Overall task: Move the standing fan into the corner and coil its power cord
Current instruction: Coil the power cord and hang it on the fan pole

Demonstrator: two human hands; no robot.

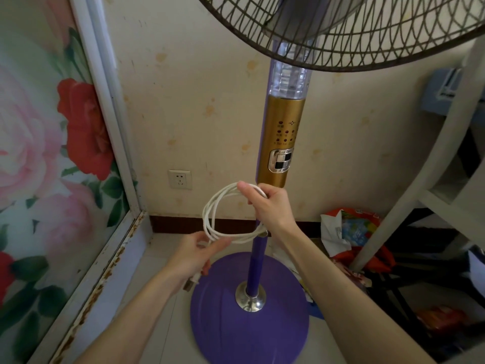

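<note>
The standing fan point(282, 143) stands upright close to the wall, with a gold control column, a purple pole and a round purple base point(223, 319). Its dark grille fills the top of the view. The white power cord point(214, 222) hangs in several loops just left of the pole. My right hand point(265, 203) grips the top of the loops beside the gold column. My left hand point(195, 254) holds the bottom of the loops, and the plug point(191, 281) sticks out below its palm.
A white wall socket point(180, 179) sits low on the wall left of the fan. A floral panel in a rusty white frame point(115, 261) runs along the left. On the right stand a pale frame leg point(409, 208) and a pile of bags point(351, 232).
</note>
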